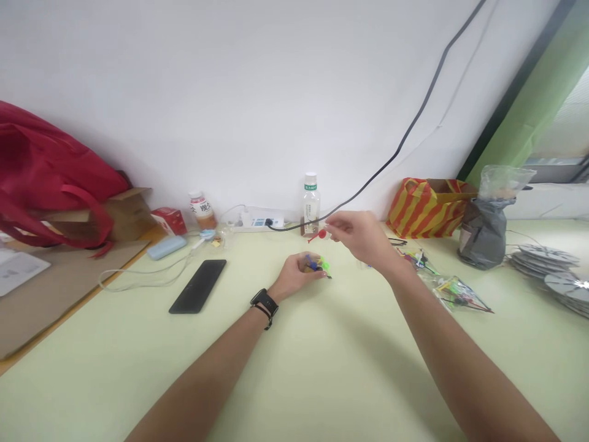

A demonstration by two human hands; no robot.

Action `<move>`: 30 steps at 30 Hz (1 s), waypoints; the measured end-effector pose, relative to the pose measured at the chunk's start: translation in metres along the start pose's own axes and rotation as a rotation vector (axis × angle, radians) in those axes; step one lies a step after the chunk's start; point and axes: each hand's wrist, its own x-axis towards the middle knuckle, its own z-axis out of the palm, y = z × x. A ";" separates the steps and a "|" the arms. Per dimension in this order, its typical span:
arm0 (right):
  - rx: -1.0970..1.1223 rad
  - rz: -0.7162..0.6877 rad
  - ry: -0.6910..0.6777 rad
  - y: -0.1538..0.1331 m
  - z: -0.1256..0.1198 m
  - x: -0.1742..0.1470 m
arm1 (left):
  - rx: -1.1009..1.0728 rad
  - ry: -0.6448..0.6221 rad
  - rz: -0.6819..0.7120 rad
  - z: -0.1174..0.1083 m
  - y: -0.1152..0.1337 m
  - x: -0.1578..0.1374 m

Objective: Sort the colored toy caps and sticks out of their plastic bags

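Observation:
My left hand (297, 274), with a black watch on its wrist, curls around a small cluster of blue and bright green plastic pieces (316, 264) low over the table. Its fingers partly hide the cluster, so I cannot make out each piece. Higher and to the right, my right hand (352, 233) is pinched at the fingertips. From that pinch hangs a small red plastic piece (321, 234) with a round head and a thin tail, apart from the cluster. Right of this hand lie clear bags of thin coloured plastic pieces (460, 293).
Behind my hands stand a clear bottle (311, 205) and a white power strip (257, 222), its black cable (405, 141) rising rightward. A black phone-like slab (197, 286) lies left. Farther right are a striped bag (426, 209), a grey bag (483, 236) and stacked discs (543, 261).

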 end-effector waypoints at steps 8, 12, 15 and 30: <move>-0.174 -0.037 -0.004 -0.002 0.009 0.001 | 0.038 0.030 0.138 -0.013 0.035 0.011; -0.167 -0.052 -0.047 -0.005 0.011 0.000 | 0.100 0.103 0.122 -0.025 0.058 0.020; -0.176 -0.085 -0.078 -0.007 0.012 -0.001 | 0.264 0.096 0.197 -0.031 0.070 0.021; -0.268 -0.005 -0.165 -0.001 0.035 -0.003 | 0.683 -0.056 0.368 -0.041 0.107 0.009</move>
